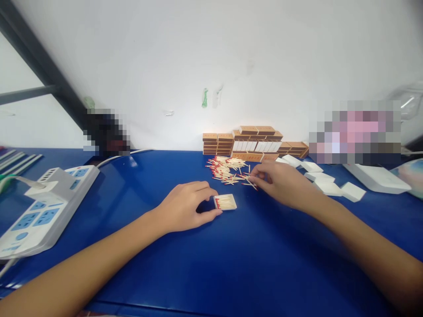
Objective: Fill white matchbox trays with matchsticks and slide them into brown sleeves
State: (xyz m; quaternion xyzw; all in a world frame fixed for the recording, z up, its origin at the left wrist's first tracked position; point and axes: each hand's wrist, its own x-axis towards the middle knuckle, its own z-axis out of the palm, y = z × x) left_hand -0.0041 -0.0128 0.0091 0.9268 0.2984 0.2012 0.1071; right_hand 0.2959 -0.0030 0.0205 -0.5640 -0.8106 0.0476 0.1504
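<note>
My left hand (pixel 190 207) grips a small white matchbox tray (pixel 234 199) at its left end, thumb and forefinger on either side. Red-tipped matchsticks (pixel 225 202) lie side by side in that tray. My right hand (pixel 279 180) has its thumb and fingertips pinched together at the right edge of a loose pile of matchsticks (pixel 226 169), on a few strays; exactly how many are between the fingers is hidden. Just behind the pile, closed brown matchboxes (pixel 217 144) are stacked against the wall, with white tray ends (pixel 256 146) showing in the middle.
Several white trays (pixel 322 177) lie scattered beyond my right forearm, beside a larger white box (pixel 378 178). On the left, a white power strip (pixel 42 211) with a plugged-in cable rests on the blue table (pixel 211 268). A white wall (pixel 185 57) bounds the back.
</note>
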